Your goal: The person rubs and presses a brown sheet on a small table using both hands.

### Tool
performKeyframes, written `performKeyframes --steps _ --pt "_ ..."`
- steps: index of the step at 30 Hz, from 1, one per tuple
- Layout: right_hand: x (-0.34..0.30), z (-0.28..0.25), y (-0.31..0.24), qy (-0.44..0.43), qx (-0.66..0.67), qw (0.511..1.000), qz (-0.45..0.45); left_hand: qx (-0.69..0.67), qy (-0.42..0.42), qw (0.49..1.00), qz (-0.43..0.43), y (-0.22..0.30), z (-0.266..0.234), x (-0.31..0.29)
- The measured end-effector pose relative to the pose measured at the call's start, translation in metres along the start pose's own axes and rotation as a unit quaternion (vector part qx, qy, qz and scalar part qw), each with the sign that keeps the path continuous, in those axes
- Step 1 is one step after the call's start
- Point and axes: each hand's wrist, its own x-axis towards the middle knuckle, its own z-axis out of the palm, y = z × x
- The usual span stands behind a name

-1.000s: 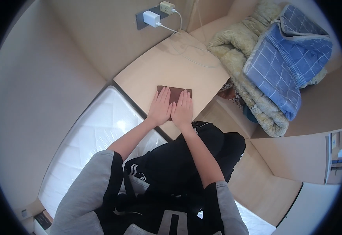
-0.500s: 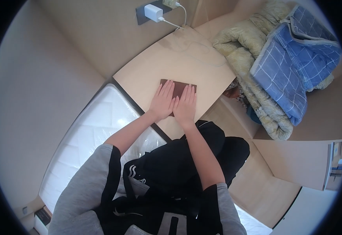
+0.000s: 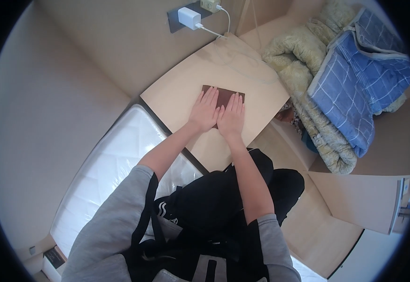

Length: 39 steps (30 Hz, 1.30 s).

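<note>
A flat, dark brown square sheet (image 3: 224, 97) lies on the pale wooden tabletop (image 3: 176, 96); whether it is paper, cloth or leather I cannot tell. My left hand (image 3: 204, 111) rests flat over its left part, fingers stretched toward the far edge. On its right part lies my right hand (image 3: 232, 119), also flat with fingers out. The two thumbs come close together over the middle. Only the far edge, corners and a strip between my hands show; the rest is covered.
White chargers (image 3: 189, 18) with cables are plugged in at the wall behind the table. To the right are a folded yellowish quilt (image 3: 289, 49) and a blue checked cover (image 3: 341, 89). A plastic-wrapped white mattress (image 3: 106, 160) lies left of the table.
Both hands and the brown sheet under them have slid away from me, toward the far side of the tabletop. The whole view has shifted slightly.
</note>
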Motion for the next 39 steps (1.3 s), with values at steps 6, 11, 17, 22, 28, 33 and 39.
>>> performKeyframes --steps 6,11,17,22,28,33,39 --pt "-0.034 -0.011 0.001 0.013 0.035 0.999 -0.01 0.003 -0.012 1.0 0.012 0.011 0.0 -0.029" --pt "-0.064 -0.018 -0.002 0.019 0.028 0.999 -0.02 -0.027 0.012 0.999 0.018 0.02 -0.001 -0.062" --pt "-0.086 -0.024 -0.007 -0.017 0.052 0.998 -0.019 -0.029 0.007 0.999 0.009 0.028 -0.004 -0.089" --pt "-0.083 -0.022 -0.006 -0.01 0.029 0.999 -0.023 -0.029 0.014 0.999 0.016 0.026 -0.002 -0.084" --pt "-0.052 -0.018 -0.005 -0.002 0.013 1.0 -0.023 -0.024 0.017 0.999 0.035 0.011 0.001 -0.051" --pt "-0.029 -0.01 0.003 -0.002 -0.003 1.0 -0.031 -0.013 0.022 0.999 0.022 0.009 0.004 -0.028" --pt "-0.013 -0.007 0.005 -0.021 0.01 1.0 -0.019 -0.014 0.023 1.0 0.001 0.007 0.005 -0.014"
